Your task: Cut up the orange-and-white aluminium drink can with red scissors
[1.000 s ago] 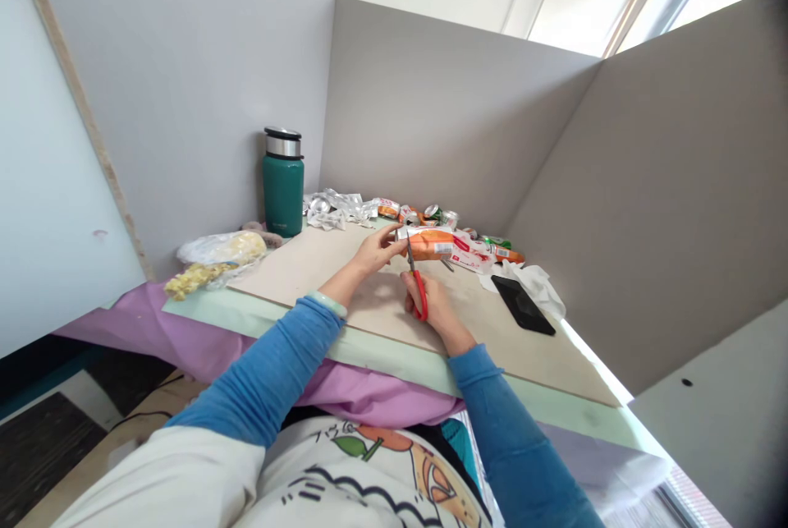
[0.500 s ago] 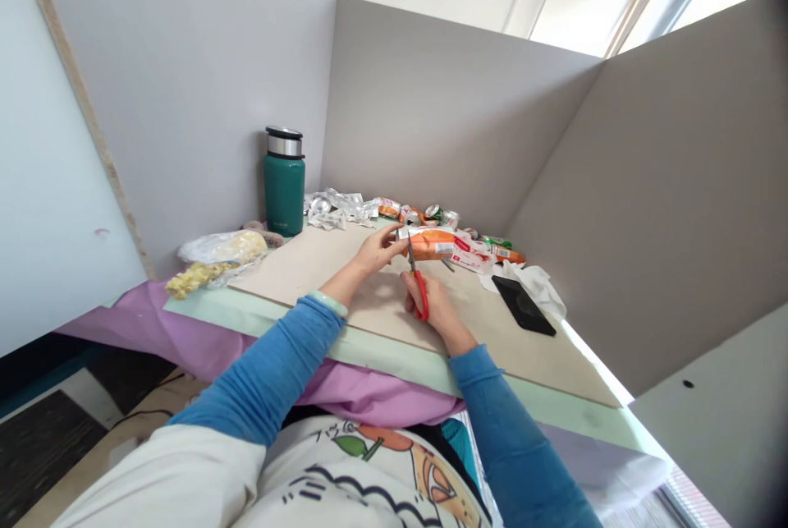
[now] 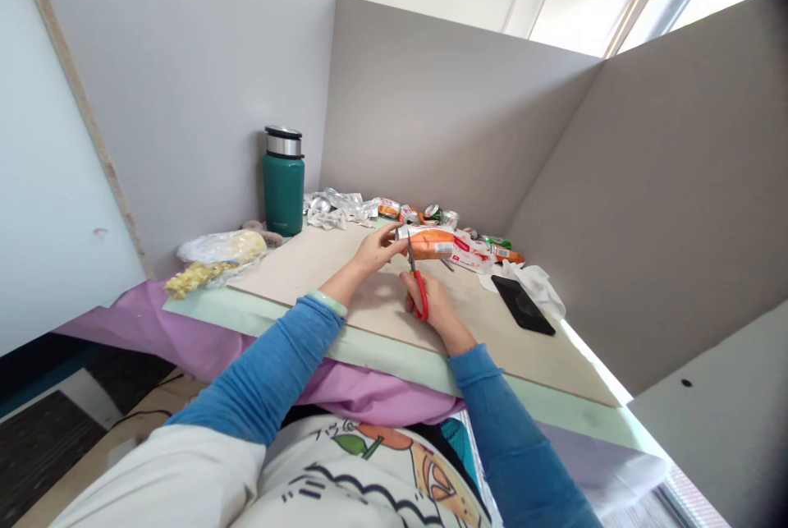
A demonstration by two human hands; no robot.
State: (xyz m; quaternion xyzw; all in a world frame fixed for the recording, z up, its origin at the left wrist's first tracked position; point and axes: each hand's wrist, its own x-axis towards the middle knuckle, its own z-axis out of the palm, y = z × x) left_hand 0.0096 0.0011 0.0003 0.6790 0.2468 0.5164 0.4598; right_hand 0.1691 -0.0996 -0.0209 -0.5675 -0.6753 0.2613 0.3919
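My left hand [image 3: 380,249] grips the left end of an orange and white drink can [image 3: 433,244], which lies sideways just above the board [image 3: 345,286]. In my right hand [image 3: 431,298] is a pair of scissors [image 3: 420,291] with red handles. Their blades point up and away from me and meet the can near its left end, close to my left fingertips. Whether the blades are inside the metal or only against it I cannot make out. A thin dark metal tool [image 3: 447,265] lies partly hidden behind the can.
A green bottle [image 3: 284,187] stands back left, beside crumpled silvery scraps [image 3: 338,206]. Several cans, one orange [image 3: 387,208], line the back. A black phone [image 3: 523,306] and white tissue [image 3: 542,286] lie right. A plastic bag [image 3: 215,247] sits left. Grey panels [image 3: 443,101] enclose the table.
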